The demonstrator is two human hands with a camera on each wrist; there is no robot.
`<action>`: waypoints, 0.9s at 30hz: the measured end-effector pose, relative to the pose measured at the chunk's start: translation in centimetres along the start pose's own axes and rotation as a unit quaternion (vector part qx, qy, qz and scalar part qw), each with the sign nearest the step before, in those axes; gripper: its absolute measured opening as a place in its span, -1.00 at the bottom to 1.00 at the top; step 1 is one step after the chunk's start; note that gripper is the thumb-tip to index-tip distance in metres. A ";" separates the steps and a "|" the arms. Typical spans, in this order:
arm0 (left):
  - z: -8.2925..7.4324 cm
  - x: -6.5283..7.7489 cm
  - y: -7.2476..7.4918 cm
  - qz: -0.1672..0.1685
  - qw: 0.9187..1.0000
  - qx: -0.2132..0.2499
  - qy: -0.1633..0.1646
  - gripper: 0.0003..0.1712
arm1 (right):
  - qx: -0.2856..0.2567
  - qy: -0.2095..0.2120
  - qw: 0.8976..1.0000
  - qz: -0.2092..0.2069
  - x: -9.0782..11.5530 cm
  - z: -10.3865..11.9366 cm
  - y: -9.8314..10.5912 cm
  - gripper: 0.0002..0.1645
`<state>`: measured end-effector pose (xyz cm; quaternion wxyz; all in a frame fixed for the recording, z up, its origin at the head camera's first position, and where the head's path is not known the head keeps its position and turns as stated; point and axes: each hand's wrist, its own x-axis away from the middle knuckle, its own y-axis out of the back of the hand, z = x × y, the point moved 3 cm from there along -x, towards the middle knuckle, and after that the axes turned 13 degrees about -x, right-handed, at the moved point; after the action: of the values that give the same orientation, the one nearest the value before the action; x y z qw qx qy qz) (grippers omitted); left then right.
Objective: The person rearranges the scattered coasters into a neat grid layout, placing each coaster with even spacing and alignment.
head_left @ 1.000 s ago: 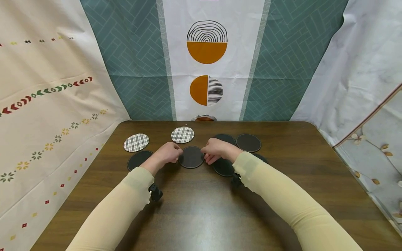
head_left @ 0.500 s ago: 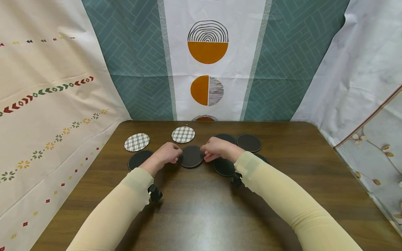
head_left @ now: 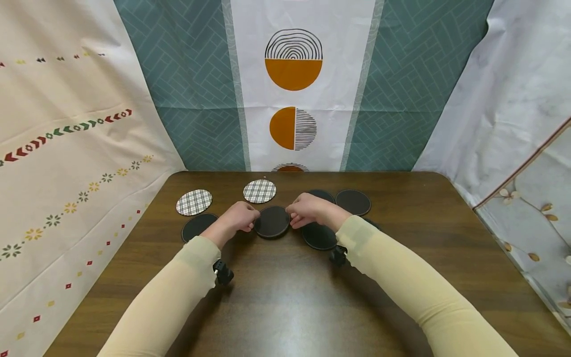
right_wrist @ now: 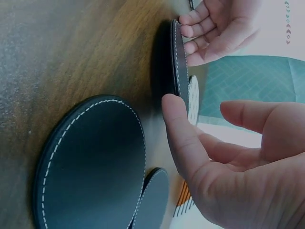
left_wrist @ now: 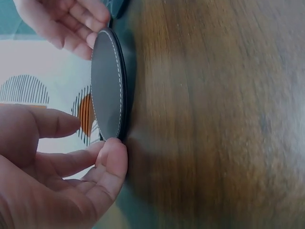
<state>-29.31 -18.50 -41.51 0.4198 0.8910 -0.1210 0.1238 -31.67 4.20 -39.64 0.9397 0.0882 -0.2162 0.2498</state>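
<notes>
A round black coaster (head_left: 272, 221) with white edge stitching is between my two hands near the middle of the table. My left hand (head_left: 238, 217) touches its left edge with the fingertips, and in the left wrist view the thumb (left_wrist: 57, 123) stays apart from it. On the opposite edge are the fingertips of my right hand (head_left: 308, 209), whose thumb (right_wrist: 243, 114) is also off the coaster. A dark band shows below the coaster's near rim. Another black coaster (head_left: 318, 239) lies just under the right hand.
Two white plaid coasters, one at left (head_left: 194, 202) and one at the back (head_left: 259, 191), lie on the wooden table (head_left: 281, 297). A black coaster (head_left: 195, 228) lies beside the left wrist. More black ones, including one at the back right (head_left: 353, 203), sit around the right hand.
The dark band under the middle coaster's near rim has grown a little thicker. The right hand has barely shifted, and the left hand keeps nearly the same place.
</notes>
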 end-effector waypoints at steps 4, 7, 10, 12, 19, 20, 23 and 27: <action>-0.2 0.0 -0.2 -0.002 1.000 0.011 0.009 -0.59 | -0.001 0.003 1.000 0.001 -0.2 -0.3 0.3 -0.47; -0.6 0.1 -0.3 -0.005 1.000 0.013 0.011 -0.56 | 0.002 0.005 1.000 0.002 -0.3 -0.4 0.5 -0.46; -0.9 0.1 -0.3 -0.008 1.000 0.018 0.013 -0.52 | 0.008 0.007 1.000 0.004 -0.1 -0.5 0.8 -0.43; -1.2 0.3 -0.3 -0.006 1.000 0.020 0.013 -0.50 | 0.014 0.009 1.000 0.006 0.1 -0.4 1.0 -0.42; -1.9 1.0 -0.3 0.006 1.000 0.029 0.002 -0.46 | 0.021 0.008 1.000 0.001 1.0 -0.3 1.8 -0.42; -2.0 1.2 -0.4 0.006 1.000 0.031 0.000 -0.46 | 0.018 0.008 1.000 0.001 1.1 -0.3 1.8 -0.43; -2.1 1.5 -0.5 0.005 0.999 0.036 -0.005 -0.45 | 0.021 0.009 1.000 0.003 1.1 -0.4 2.0 -0.43; -2.1 2.1 -0.8 0.006 0.999 0.037 -0.012 -0.44 | 0.030 0.006 0.999 0.006 1.0 -0.7 2.1 -0.45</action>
<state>-27.37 -16.65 -40.12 0.3839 0.9067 -0.1269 0.1196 -31.68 6.61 -39.68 0.9364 0.1138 -0.2031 0.2627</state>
